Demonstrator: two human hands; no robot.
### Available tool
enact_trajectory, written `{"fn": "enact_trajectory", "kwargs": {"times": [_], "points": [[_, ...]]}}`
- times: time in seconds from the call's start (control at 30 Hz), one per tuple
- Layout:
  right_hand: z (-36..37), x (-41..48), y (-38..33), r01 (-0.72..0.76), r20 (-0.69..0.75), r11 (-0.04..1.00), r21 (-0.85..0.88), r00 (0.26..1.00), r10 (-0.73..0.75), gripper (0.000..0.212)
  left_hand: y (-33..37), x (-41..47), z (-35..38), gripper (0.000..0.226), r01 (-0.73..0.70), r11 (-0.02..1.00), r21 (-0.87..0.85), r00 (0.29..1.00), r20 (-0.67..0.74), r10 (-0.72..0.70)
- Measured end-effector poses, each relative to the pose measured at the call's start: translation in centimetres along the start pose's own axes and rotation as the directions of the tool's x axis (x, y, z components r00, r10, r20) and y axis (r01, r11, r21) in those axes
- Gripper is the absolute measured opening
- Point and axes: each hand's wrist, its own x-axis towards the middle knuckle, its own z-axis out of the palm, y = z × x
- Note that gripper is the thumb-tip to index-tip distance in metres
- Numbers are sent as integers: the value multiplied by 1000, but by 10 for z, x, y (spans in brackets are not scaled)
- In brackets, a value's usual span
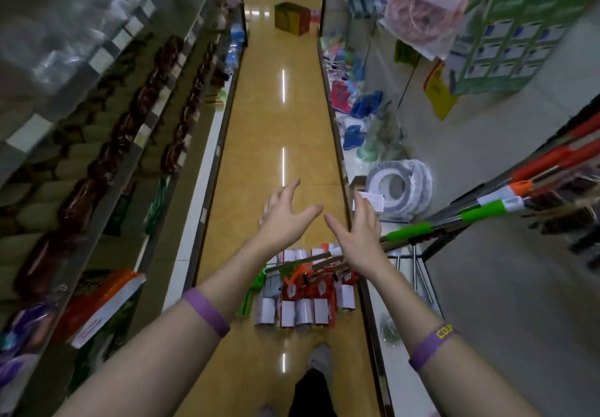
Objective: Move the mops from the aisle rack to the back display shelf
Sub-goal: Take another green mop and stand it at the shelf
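Observation:
Several mops lean in a rack (431, 248) on the right side of the aisle, their long handles (487, 209) with green, orange and red grips slanting up to the right. Their packaged heads (302, 299), wrapped in red and white labels, rest on the floor in front of me. My left hand (285, 215) and my right hand (360, 235) are both stretched out above the mop heads, fingers spread, holding nothing. My right hand is close to the green grip (409, 232) of one handle without touching it. Each wrist wears a purple band.
A narrow aisle with a glossy yellow floor (282, 118) runs ahead. Stocked shelves (107, 131) line the left. Boots, a toilet seat pack (399, 186) and hanging goods fill the right. A cardboard box (290, 19) stands at the far end. My shoe (319, 360) is below.

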Motion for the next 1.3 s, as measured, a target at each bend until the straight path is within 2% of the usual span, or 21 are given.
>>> {"fn": "enact_trajectory", "kwargs": {"times": [0.2,0.3,0.4,0.53,0.63,0.73,0.83,0.97,1.1,1.2,1.3], "points": [[-11,92,16,-24,43,997,75,999,21,82,22,79,24,74,47,998,-37,999,8,-47],[-16,123,30,-79,40,964,255,997,71,75,30,114,41,70,94,984,-149,994,67,-84],[-19,144,51,-230,78,880,415,973,217,69,32,143,66,66,165,958,-236,981,139,-134],[-19,169,92,-375,93,779,502,919,383,62,17,185,105,63,226,948,-225,957,234,-173],[-10,183,128,-454,88,699,553,866,493,58,-1,216,138,62,287,940,-184,926,304,-223],[7,196,170,-511,89,595,620,799,595,62,-20,244,180,56,331,930,-161,887,389,-249],[20,207,213,-549,82,464,695,702,708,63,-32,265,223,54,363,925,-113,831,488,-266],[23,217,258,-536,17,331,777,544,839,61,-42,287,278,52,324,946,-30,761,602,-241],[19,223,287,-470,-109,305,828,399,910,31,-45,296,328,51,217,976,29,664,728,-170],[12,228,296,-411,-121,273,870,358,926,37,-34,297,354,50,167,986,31,611,781,-128],[6,228,300,-388,-112,273,880,390,914,43,-26,295,373,52,203,979,8,572,811,-125]]}}
